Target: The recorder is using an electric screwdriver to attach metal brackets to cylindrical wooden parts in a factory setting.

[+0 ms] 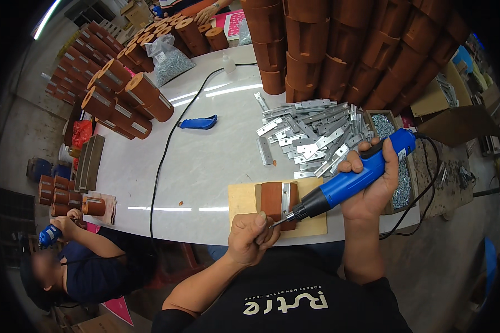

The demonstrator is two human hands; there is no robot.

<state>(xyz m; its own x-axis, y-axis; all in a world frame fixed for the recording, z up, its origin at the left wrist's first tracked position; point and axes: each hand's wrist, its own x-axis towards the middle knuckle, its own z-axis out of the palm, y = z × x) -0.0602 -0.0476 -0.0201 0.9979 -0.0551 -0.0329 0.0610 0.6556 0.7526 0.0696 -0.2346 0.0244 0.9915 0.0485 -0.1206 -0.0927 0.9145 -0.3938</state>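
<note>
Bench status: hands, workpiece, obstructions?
Right hand gripping blue power screwdriver; left hand at its bit tip. Brown workpiece with metal strip on tan board. Loose metal strips piled beyond the board.

White table (125, 177), glowing tube light (47, 20)

white table (216, 161) | on it: metal strips (319, 132) | tan board (240, 201) | clear bag (171, 62)

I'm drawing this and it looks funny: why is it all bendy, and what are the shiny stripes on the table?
Head view: fisheye lens, so the table's front edge curves and the corners go black; head view: white stripes are glare, probably from lamps like the bright one upper left.
</note>
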